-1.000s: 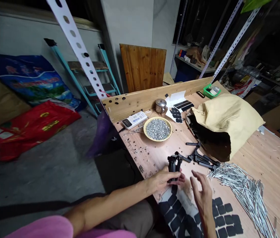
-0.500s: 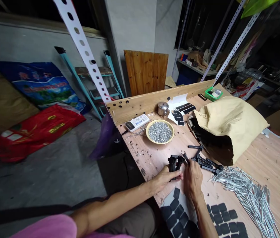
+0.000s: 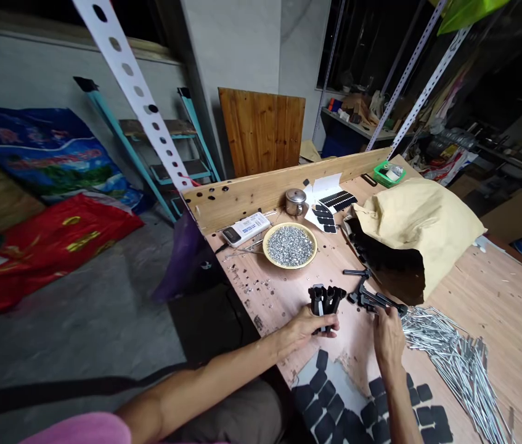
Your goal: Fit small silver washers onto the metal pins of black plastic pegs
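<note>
On a pale wooden worktop (image 3: 261, 296) seen from above, the left hand (image 3: 309, 327) rests near the front edge, its fingers (image 3: 316, 324) curled shut around a small upright bundle of black plastic parts (image 3: 324, 300), whose tops stick up past the knuckles. The right hand (image 3: 387, 338) has moved away from the left since a moment ago and now reaches to the right, its fingers (image 3: 383, 316) raised against a branching black plastic assembly (image 3: 371, 300) lying on the worktop; they seem to touch its end, though whether they have hold of it is hard to tell from this angle. That leaves the bundle in the left hand alone. Just right of the assembly spreads a heap of thin silver metal rods (image 3: 450, 364), and nearest the body lie rows of black rounded pads (image 3: 330, 394). Farther off sit a slumped tan sack (image 3: 420, 237), a shallow yellow-rimmed bowl (image 3: 265, 242) of small silver fasteners (image 3: 289, 245) and a small steel cup (image 3: 295, 201)
</note>
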